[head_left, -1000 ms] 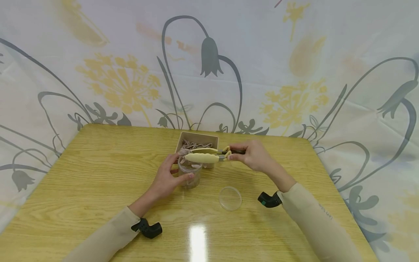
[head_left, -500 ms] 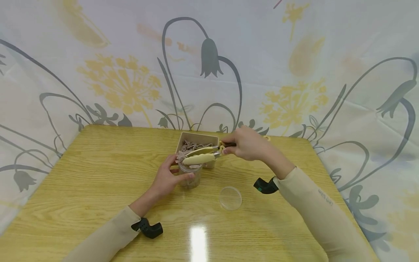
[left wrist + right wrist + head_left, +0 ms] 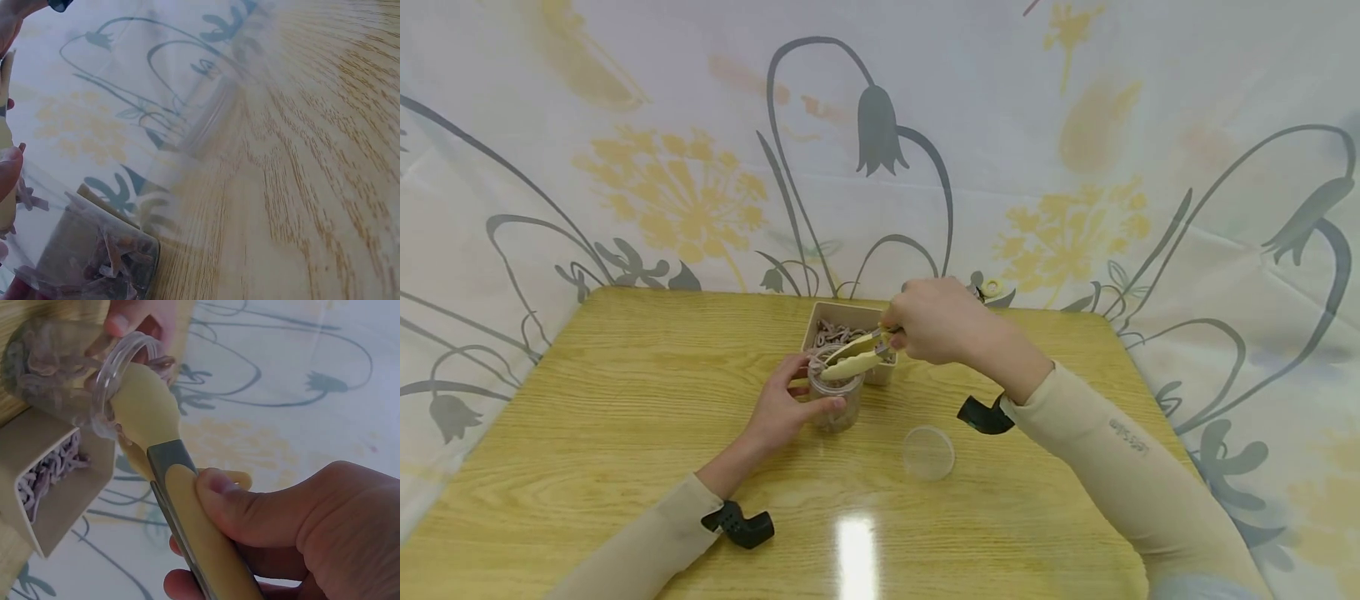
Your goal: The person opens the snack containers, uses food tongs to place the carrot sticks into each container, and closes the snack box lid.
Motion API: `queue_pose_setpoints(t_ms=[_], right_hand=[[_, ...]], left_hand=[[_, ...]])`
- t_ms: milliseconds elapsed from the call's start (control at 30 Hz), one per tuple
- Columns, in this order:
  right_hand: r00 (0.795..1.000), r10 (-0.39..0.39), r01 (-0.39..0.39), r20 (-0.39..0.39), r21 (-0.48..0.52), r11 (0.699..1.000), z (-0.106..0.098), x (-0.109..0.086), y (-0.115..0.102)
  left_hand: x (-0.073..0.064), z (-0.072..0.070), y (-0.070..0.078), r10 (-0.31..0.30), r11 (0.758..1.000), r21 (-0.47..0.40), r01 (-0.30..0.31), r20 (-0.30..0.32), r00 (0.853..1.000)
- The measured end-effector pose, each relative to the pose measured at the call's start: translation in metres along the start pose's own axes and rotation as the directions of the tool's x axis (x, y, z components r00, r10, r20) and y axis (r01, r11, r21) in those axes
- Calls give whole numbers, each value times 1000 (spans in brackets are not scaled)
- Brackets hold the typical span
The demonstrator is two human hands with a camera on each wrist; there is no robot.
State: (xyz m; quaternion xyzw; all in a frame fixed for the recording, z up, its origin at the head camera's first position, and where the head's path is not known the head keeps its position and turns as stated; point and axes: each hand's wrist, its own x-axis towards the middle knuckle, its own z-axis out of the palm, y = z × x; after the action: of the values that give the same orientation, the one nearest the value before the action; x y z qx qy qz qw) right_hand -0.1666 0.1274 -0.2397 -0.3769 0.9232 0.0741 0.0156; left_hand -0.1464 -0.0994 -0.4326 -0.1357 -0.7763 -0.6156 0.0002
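Note:
My left hand [image 3: 781,406] is curled round a clear jar [image 3: 844,414] that stands near the middle of the table. Pale brownish-purple strips lie in the jar. With my right hand [image 3: 940,325] I grip a pair of tongs [image 3: 850,367] with cream-coloured heads and handles. In the right wrist view the tongs' heads [image 3: 147,403] reach into the jar's mouth, and a few strips stick out at its rim. Right behind the jar stands a beige square box [image 3: 859,312] holding more of these strips [image 3: 53,465].
A clear round lid [image 3: 928,454] lies on the wooden table [image 3: 662,375], right of the jar and nearer to me. A patterned cloth [image 3: 700,167] hangs behind the table. Black wrist-worn cameras [image 3: 741,525] sit at both sleeves.
My right hand has moved left and a little up, tilting the tongs so that their heads go down into the jar's mouth with the strips. The left hand and jar have stayed put.

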Motion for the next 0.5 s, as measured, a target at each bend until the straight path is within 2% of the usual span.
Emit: queue_pose_setpoints(t_ms=[300, 400, 500], right_hand=[[999, -25, 19, -38, -152, 988, -6, 11, -20], [1000, -13, 9, -14, -211, 977, -5, 16, -26], [999, -30, 32, 14, -270, 962, -1, 21, -33]], left_hand=[[-1, 1, 2, 3, 1000, 11, -3, -6, 1000], [-2, 1, 3, 2, 1000, 21, -2, -10, 1000], [-2, 2, 4, 12, 1000, 28, -12, -9, 1000]])
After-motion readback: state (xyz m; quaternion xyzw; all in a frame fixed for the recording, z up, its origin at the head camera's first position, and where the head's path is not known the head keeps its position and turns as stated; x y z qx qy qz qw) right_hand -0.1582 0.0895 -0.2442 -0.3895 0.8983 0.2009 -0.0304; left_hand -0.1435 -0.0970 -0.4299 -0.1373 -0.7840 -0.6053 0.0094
